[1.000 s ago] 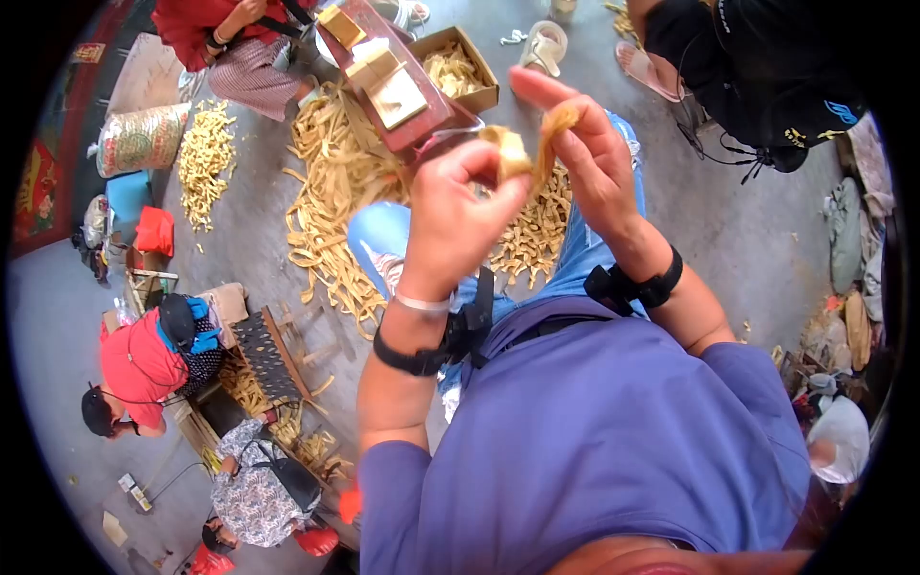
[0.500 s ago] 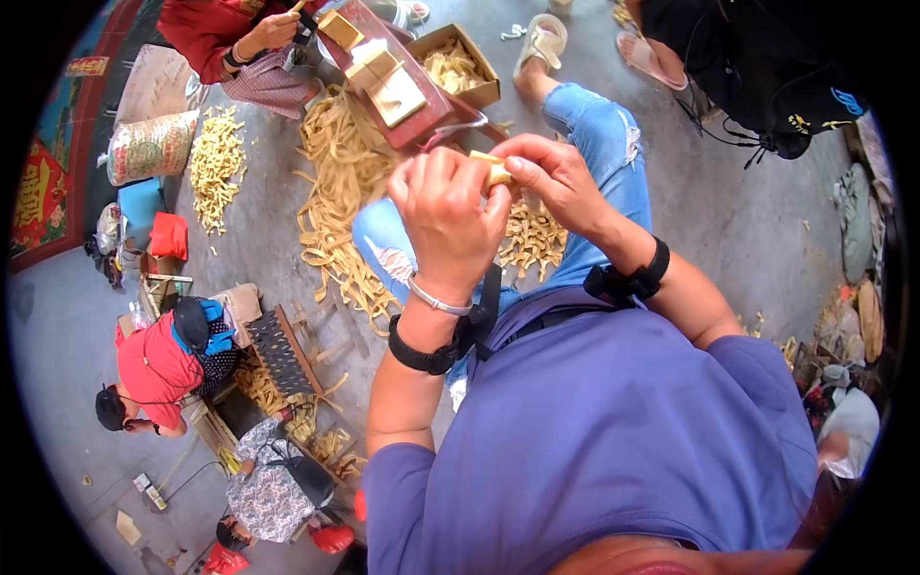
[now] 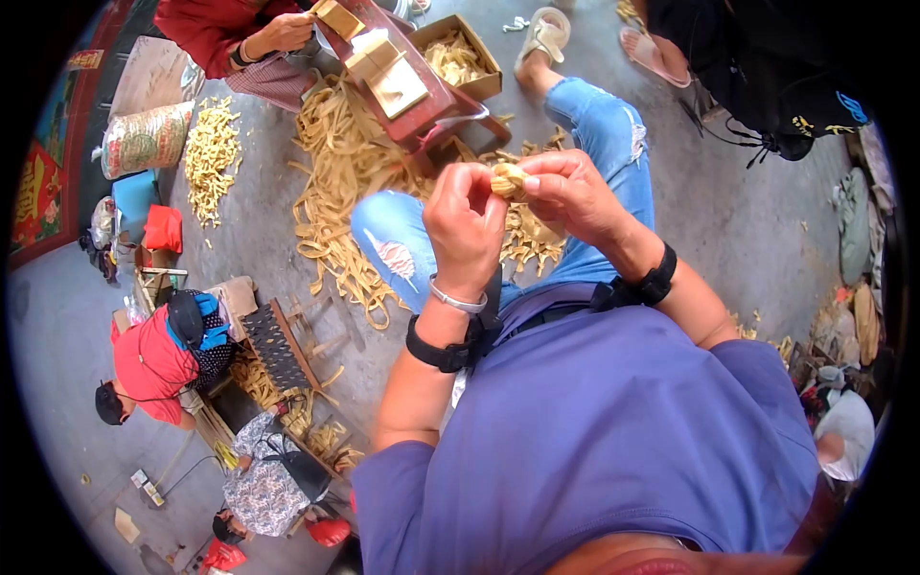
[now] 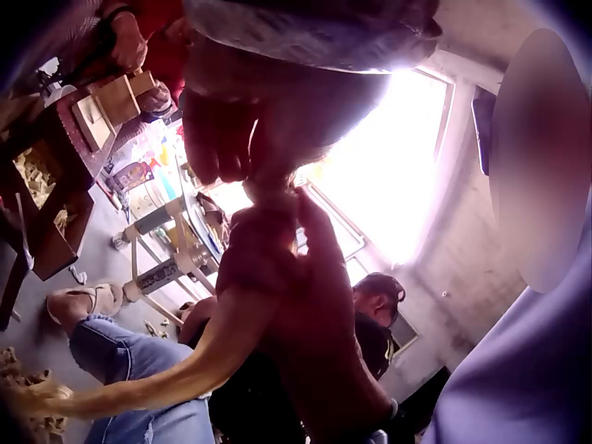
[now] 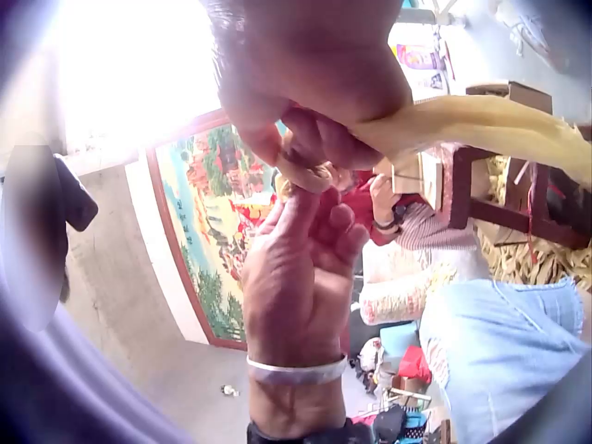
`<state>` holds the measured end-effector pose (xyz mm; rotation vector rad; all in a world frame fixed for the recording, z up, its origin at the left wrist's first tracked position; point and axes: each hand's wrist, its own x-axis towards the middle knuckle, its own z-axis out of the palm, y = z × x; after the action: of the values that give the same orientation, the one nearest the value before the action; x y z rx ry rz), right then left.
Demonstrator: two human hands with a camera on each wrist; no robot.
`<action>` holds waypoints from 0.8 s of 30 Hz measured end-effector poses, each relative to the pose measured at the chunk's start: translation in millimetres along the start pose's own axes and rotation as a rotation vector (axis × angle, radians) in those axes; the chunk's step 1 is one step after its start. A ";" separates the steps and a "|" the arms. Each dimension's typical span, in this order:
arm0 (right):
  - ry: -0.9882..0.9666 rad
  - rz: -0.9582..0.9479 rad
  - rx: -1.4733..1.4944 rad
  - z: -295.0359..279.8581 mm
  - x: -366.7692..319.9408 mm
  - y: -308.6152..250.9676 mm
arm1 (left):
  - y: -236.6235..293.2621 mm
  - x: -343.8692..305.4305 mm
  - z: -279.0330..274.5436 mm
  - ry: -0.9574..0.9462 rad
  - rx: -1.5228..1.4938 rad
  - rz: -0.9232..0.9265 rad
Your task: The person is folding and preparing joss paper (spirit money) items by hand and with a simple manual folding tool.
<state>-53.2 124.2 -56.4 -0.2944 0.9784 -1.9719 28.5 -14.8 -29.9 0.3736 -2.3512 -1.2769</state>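
In the head view my left hand (image 3: pixel 465 230) and right hand (image 3: pixel 575 196) meet above the lap. Both pinch a small folded bundle of a yellowish, flat, pliable strip (image 3: pixel 508 180) between thumb and fingertips. The right wrist view shows a long loose tail of the strip (image 5: pixel 481 128) running out to the right from my right hand. Seen from the left wrist, that tail hangs to the lower left, and the fingers are dark against the bright window. Small folded yellow pieces (image 3: pixel 527 240) lie on the floor between the legs.
A dark red bench (image 3: pixel 436 110) bears wooden blocks (image 3: pixel 393 81); a cardboard box (image 3: pixel 494 81) of strips stands beside it. Loose strips (image 3: pixel 350 144) are heaped at the left knee. Another small-piece pile (image 3: pixel 213 158) lies further left. Several people sit around.
One second ago the hands were a little apart, with the strip looped between them. They then came together, and now both pinch a compact bundle. The right leg has come into fuller view.
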 end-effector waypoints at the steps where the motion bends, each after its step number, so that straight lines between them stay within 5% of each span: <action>1: 0.036 0.002 -0.052 -1.2 0.0 0.1 | 3.8 -0.1 -2.5 -0.060 -0.093 -0.067; 3: 0.104 0.014 -0.162 -10.0 1.5 -2.7 | 14.5 1.8 -7.5 -0.171 -0.286 -0.206; 7: -0.115 -0.098 -0.434 -10.6 -0.1 -6.9 | -5.3 5.5 -17.6 -0.248 -0.490 -0.378; 11: -0.055 0.039 -0.326 0.7 -3.0 -15.9 | -8.9 8.3 -23.6 -0.264 -0.629 -0.360; 14: -0.113 -0.180 -0.581 -12.7 3.9 -9.0 | -15.4 9.4 -32.4 -0.255 -0.812 -0.426; 21: 0.022 -0.218 -0.735 -8.6 7.2 -21.5 | -25.7 22.1 -50.0 -0.160 -0.749 -0.431; 24: -0.003 -0.278 -0.776 -3.5 10.7 -22.4 | -5.7 28.0 -57.2 -0.333 -0.378 -0.132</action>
<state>-74.9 124.0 -43.9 -0.8981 1.7509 -1.7376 32.6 -71.4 -0.4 0.2079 -2.2974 -1.9323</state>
